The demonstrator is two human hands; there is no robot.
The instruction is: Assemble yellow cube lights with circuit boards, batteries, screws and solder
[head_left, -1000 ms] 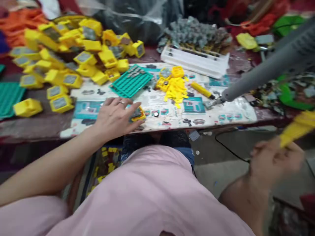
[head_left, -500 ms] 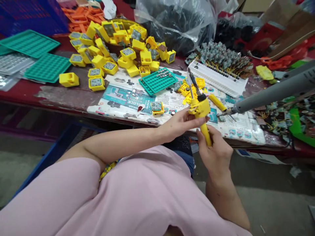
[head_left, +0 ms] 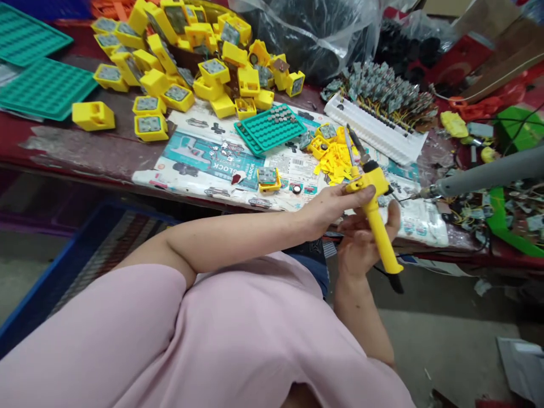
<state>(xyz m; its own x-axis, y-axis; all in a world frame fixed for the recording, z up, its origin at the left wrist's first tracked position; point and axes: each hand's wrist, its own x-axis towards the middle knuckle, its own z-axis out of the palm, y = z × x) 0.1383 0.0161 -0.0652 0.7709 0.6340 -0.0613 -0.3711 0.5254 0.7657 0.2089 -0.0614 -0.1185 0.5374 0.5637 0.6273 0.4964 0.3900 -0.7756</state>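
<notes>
A yellow soldering gun [head_left: 385, 241] with a dark tail end and a thin metal tip slants over the table's front edge. My left hand [head_left: 334, 207] is closed on its head, thumb and fingers pinching it from the left. Behind the handle is my right hand [head_left: 357, 246], palm turned up, its thumb apart from the partly hidden fingers; none of them wraps over the handle. Left of my hands lies a yellow housing with a grey insert [head_left: 268, 178], and beside it a small round dark piece [head_left: 296, 189]. Small yellow parts [head_left: 338, 158] lie behind the gun's head.
Many yellow housings [head_left: 212, 71] are heaped at the back left, near green trays [head_left: 46, 85]. A smaller green tray [head_left: 267, 130] holds small metal pieces. A white rack [head_left: 378, 133] carries wired grey parts. A grey rod-shaped tool [head_left: 488, 173] juts in from the right.
The soldering gun has shifted right, showing its full handle and dark tail. My right hand has unwrapped from the handle and turned palm up behind it. My left hand keeps the head. The view shifted.
</notes>
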